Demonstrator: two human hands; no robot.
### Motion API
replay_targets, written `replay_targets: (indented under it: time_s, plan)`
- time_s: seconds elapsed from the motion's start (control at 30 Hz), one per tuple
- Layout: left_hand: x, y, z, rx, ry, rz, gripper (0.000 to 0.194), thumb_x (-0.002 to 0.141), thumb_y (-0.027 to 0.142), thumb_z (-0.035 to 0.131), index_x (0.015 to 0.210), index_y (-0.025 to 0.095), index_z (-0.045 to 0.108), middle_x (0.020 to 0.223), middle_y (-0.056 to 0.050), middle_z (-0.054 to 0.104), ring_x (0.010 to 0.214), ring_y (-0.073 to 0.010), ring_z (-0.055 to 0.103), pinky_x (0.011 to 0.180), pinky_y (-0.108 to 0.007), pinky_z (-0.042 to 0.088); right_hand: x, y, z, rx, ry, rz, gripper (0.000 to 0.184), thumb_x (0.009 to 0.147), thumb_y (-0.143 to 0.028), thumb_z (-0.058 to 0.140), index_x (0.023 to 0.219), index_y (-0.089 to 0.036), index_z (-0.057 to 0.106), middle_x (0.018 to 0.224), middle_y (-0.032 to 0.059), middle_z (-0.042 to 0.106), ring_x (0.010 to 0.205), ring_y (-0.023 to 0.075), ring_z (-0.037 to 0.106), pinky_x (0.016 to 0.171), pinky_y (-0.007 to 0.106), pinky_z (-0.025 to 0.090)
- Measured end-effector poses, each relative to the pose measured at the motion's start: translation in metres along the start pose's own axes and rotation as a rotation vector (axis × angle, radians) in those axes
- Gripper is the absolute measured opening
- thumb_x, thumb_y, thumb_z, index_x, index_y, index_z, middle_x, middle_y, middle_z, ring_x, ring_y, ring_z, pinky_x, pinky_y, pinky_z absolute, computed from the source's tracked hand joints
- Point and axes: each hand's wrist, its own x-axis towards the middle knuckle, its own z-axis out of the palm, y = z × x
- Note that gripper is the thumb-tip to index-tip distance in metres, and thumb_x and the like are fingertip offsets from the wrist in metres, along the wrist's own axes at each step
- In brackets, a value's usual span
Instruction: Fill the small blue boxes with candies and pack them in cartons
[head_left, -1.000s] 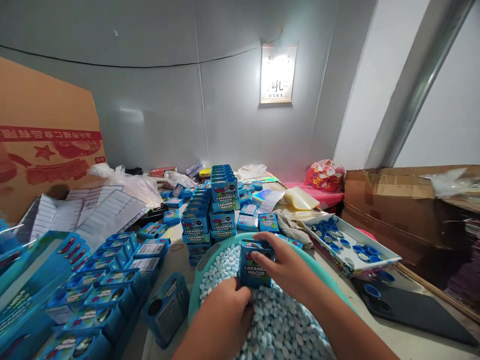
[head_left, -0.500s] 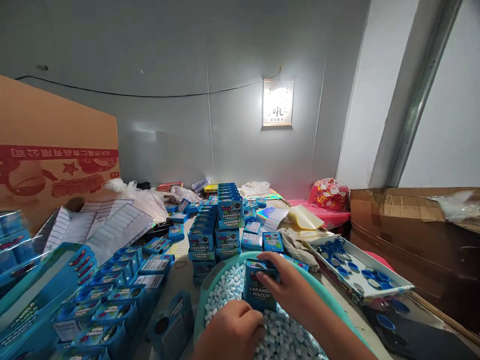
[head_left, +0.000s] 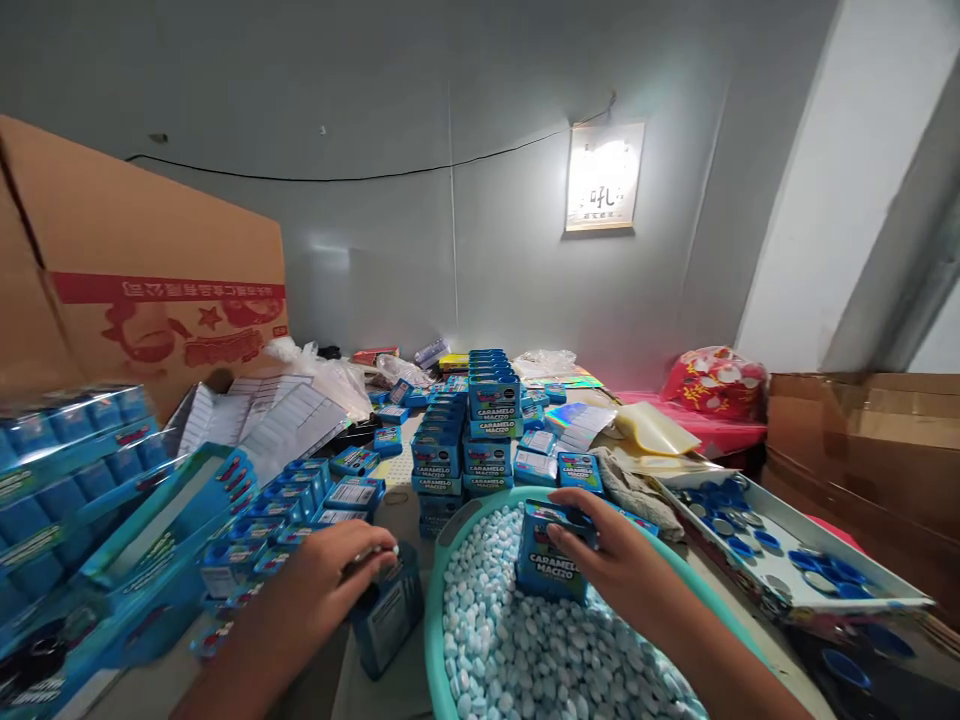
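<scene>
Fingers of the right hand stood slightly apart across the box, thumb on its front, another fingertip over the top edge. Remaining fingers, and most of the box's top, hidden behind the hand; whether the top was open, could not tell. Box stood upright, touching the fingers, its base down among the candies, lower edge partly buried.

Fingers of the left hand were bent nearly closed, one white piece showing at the tips. Anything deeper in the grip was masked by the knuckles. Hand was over the top of a side box, covering part of it; contact could not be made out. Side box stood just outside the tub, whose near rim was cut off by the frame. Both forearms ran out of view at the bottom.

Beyond the tub: stacks of blue boxes, rear ones overlapped by the front. To the left, rows of boxes, partly behind the left hand and forearm, then a wrapped pack, glare on its film, cut by the frame edge. To the right, a tray of blue caps; dark area below it too murky to read. Cardboard rose behind on the left.
</scene>
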Motion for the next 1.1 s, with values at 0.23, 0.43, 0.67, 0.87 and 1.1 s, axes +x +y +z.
replay_targets:
  time_s: [0.23,0.43,0.67,0.87,1.1]
  plan:
    - [-0.013,-0.013,-0.021,0.056,-0.207,-0.050,0.021,0.096,0.035,0.060,0.093,0.026,0.079,0.093,-0.001,0.078,0.089,-0.0196,0.071,0.083,-0.027,0.049,0.000,0.003,-0.001,-0.023,0.019,-0.060,0.042,0.089,-0.058,0.062,0.113,-0.025,0.070,0.107,0.0098,0.078,0.089,0.0297,0.072,0.079,0.043,0.059]
    - [-0.006,-0.026,-0.013,0.046,-0.308,0.098,0.022,0.098,0.032,0.061,0.099,0.024,0.081,0.095,-0.004,0.077,0.090,-0.0188,0.070,0.082,-0.026,0.049,0.000,-0.001,-0.003,-0.043,-0.004,-0.059,0.038,0.089,-0.056,0.062,0.112,-0.026,0.070,0.096,0.0059,0.077,0.075,0.0241,0.069,0.065,0.036,0.056]
    - [-0.008,-0.039,-0.017,0.011,-0.289,0.112,0.020,0.099,0.029,0.063,0.106,0.028,0.082,0.098,-0.002,0.077,0.092,-0.0163,0.071,0.082,-0.024,0.049,-0.002,-0.001,-0.006,-0.067,-0.042,-0.019,0.043,0.090,-0.057,0.059,0.118,-0.025,0.067,0.096,0.0053,0.076,0.065,0.0194,0.063,0.057,0.031,0.049]
    - [-0.008,-0.031,-0.017,-0.096,-0.133,0.066,0.017,0.096,0.035,0.070,0.104,0.028,0.082,0.101,-0.002,0.078,0.090,-0.0166,0.073,0.074,-0.023,0.052,-0.001,-0.003,-0.007,-0.093,-0.065,-0.024,0.043,0.091,-0.058,0.058,0.117,-0.025,0.068,0.092,0.0050,0.074,0.060,0.0184,0.059,0.053,0.031,0.044]
    - [-0.006,-0.024,0.023,-0.256,0.276,0.057,0.017,0.092,0.038,0.076,0.101,0.025,0.082,0.100,-0.004,0.080,0.092,-0.0193,0.074,0.078,-0.027,0.055,-0.001,-0.004,-0.008,-0.112,-0.061,-0.023,0.044,0.091,-0.057,0.058,0.117,-0.023,0.068,0.095,0.0064,0.074,0.061,0.0184,0.058,0.055,0.032,0.045]
